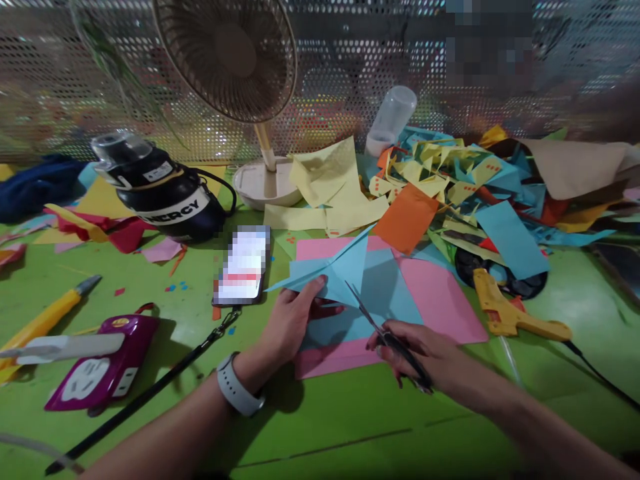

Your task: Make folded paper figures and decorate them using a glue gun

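Near the middle of the view, my left hand (295, 313) pinches a folded piece of light blue paper (345, 267) between thumb and fingers. The paper has a pointed, star-like outline with sharp creases. My right hand (413, 350) is closed around a pair of scissors (400, 347) with dark handles. Their blades point up and left, with the tips at the lower right edge of the folded paper; whether they are cutting into it I cannot tell. Below both hands lie a flat blue sheet (395, 300) and larger pink sheets (440, 300).
A yellow glue gun (515, 313) lies at right, its cord trailing off. Paper scraps (450, 167) are heaped at the back right. A phone (243, 267), a black bottle (170, 187), a fan (270, 180), a purple hole punch (105, 367) and a yellow cutter (50, 320) stand or lie leftward.
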A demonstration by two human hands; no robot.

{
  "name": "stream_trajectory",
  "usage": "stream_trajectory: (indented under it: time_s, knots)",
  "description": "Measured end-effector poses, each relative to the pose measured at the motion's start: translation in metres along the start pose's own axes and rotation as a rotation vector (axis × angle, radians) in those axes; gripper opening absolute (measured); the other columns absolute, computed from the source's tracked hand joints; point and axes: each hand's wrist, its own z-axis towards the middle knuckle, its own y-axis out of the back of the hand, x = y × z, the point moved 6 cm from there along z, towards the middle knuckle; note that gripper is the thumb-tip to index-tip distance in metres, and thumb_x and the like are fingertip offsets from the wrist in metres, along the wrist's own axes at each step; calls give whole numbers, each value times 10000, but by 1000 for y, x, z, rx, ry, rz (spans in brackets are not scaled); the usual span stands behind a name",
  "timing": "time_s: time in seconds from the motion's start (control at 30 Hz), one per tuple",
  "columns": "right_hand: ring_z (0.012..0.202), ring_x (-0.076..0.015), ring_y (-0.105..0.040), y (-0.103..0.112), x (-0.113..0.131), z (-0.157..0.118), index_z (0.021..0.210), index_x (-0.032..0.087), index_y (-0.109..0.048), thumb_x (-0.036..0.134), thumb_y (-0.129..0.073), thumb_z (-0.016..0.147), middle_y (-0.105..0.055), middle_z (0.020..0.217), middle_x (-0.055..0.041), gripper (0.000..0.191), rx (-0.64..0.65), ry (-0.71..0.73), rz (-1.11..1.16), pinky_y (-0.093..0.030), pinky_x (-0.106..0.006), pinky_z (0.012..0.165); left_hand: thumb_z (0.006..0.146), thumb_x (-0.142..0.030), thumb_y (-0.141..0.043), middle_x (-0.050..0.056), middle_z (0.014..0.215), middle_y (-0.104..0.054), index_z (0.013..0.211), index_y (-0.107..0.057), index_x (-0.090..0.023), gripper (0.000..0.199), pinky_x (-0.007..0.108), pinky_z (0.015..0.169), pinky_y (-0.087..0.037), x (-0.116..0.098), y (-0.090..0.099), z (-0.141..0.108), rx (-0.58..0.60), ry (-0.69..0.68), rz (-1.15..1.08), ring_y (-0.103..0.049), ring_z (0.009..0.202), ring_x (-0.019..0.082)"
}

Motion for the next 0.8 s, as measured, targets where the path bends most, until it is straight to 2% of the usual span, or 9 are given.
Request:
stream_trajectory:
  time_s: [0.23, 0.47, 0.63, 0.8]
  knots:
    - [645, -97, -430, -2, 3, 0, 947, 172, -576, 611, -538, 839, -436, 722, 23, 454, -10, 40, 14, -333, -201, 504, 711, -372, -709, -39, 560, -564, 606, -527, -209, 266, 261, 656, -544, 5, 2, 3, -5, 5, -30, -674, 633, 178]
    - [629, -94, -444, -2, 3, 0, 903, 172, -573, 596, -544, 844, -452, 691, 33, 430, -22, 43, -8, -323, -201, 503, 668, -375, -707, 11, 644, -659, 609, -597, -204, 211, 316, 712, -553, -3, -4, -2, 13, -24, 1, -672, 658, 203]
    - [615, -96, -459, 0, 2, 2, 907, 167, -584, 601, -554, 833, -496, 680, 28, 441, -38, 58, -14, -324, -210, 510, 599, -358, -728, -29, 557, -599, 528, -529, -226, 249, 322, 696, -558, -12, -8, -6, -8, -52, 26, -642, 591, 192]
    - [581, -88, -455, -1, 1, 2, 909, 165, -584, 636, -550, 813, -480, 657, 36, 482, -34, 57, 21, -316, -208, 481, 628, -382, -728, -14, 585, -615, 547, -535, -218, 267, 336, 709, -561, -6, -5, -4, 2, -58, 14, -664, 638, 208]
